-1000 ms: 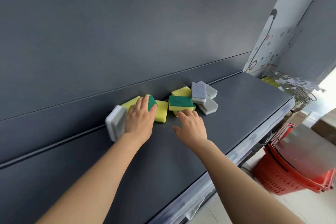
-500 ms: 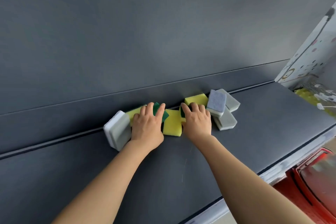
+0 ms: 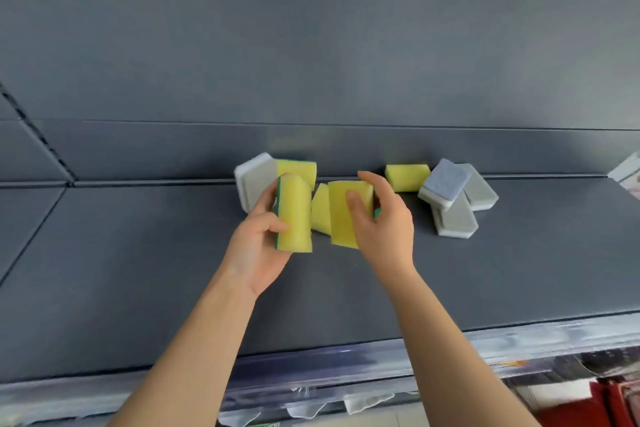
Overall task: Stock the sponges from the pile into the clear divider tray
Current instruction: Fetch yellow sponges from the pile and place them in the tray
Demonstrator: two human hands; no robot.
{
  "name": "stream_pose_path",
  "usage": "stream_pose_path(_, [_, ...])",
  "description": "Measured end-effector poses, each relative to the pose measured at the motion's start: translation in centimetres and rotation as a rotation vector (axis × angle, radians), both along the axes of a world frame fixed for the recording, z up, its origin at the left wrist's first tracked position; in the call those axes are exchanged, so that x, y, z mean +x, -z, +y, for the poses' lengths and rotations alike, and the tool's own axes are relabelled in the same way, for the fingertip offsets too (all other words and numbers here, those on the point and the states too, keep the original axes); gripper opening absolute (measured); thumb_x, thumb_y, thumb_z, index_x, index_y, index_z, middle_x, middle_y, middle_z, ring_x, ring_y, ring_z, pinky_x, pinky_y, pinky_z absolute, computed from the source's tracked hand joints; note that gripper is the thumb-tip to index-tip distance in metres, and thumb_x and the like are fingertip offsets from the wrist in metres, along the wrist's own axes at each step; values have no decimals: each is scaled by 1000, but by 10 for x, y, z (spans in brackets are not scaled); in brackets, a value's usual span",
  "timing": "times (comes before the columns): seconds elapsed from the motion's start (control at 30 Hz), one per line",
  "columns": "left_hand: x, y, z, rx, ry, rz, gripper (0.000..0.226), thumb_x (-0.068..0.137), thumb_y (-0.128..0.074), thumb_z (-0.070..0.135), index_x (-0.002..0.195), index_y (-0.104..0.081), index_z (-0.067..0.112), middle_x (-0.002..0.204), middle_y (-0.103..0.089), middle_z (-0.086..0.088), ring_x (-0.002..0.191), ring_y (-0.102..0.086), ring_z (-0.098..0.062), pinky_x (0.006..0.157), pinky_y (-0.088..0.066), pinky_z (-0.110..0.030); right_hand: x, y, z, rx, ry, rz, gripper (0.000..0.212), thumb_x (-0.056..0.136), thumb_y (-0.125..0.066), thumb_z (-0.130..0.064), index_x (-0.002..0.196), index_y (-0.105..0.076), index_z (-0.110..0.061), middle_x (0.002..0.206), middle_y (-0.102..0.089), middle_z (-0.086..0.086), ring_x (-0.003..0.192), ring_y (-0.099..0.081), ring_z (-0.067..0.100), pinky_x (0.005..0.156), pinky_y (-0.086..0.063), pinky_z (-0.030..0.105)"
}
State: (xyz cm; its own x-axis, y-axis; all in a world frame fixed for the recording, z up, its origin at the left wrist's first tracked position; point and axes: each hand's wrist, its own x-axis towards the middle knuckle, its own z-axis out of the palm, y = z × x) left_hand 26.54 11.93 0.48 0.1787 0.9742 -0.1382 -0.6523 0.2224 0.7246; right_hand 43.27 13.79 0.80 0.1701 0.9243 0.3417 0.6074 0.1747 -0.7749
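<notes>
Raised since earlier, just before the pile (image 3: 446, 184): left sponge (image 3: 294, 215), clasped by left grip (image 3: 258, 243); right sponge (image 3: 341, 218), by right grip (image 3: 384, 229); hazard: squashed foam may spring loose.

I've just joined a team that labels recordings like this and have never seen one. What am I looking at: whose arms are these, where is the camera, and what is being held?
There is no machine here. These are a person's two bare arms, filmed by one wide-angle camera worn on their head, looking forward and down. All three pictures come from that same camera. The surface is a dark grey shop shelf. The left hand grips a green-backed yellow sponge, and the right hand grips a second yellow sponge. More sit on the shelf: a third yellow sponge between the hands, a back yellow sponge beside a grey-and-white sponge, a right yellow sponge, and three grey sponges clustered. The clear divider tray isn't in view.
</notes>
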Motion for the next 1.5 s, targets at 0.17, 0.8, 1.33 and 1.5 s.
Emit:
stream_pose_path(0.17, [-29,10,-62,-84,-104,-239,82,53,-75,14,130,-49,13,133,-49,-21,101,-54,-30,80,-43,-37,-28,-1,-38,-38,-187,128,27,89,-61,-31,115,-58,-28,68,-49,-9,64,-43,12,62,-41,28])
stream_pose_path(0.8, [-222,14,-252,-205,-858,498,52,80,-61,-6,116,-55,32,99,-65,-1,85,-62,-18,68,-53,-35,-272,-1,-161,-184,-703,185,25,84,-68,-26,108,-61,-30,86,-63,6,73,-52,16,72,-47,30])
stream_pose_path(1.33, [-446,5,-354,-142,-1070,649,35,86,-63,5,109,-56,30,107,-64,-5,92,-60,-16,72,-50,-30,-501,-12,-249,-184,-856,255,30,83,-70,-26,110,-57,-24,86,-58,-13,82,-54,6,78,-48,27])
stream_pose_path(1.5, [-506,2,-355,-165,-1115,650,35,85,-64,4,107,-57,30,103,-65,-1,89,-61,-12,70,-50,-27,-563,-15,-246,-192,-901,252,29,83,-70,-25,110,-58,-24,92,-60,-8,84,-55,8,77,-47,26])
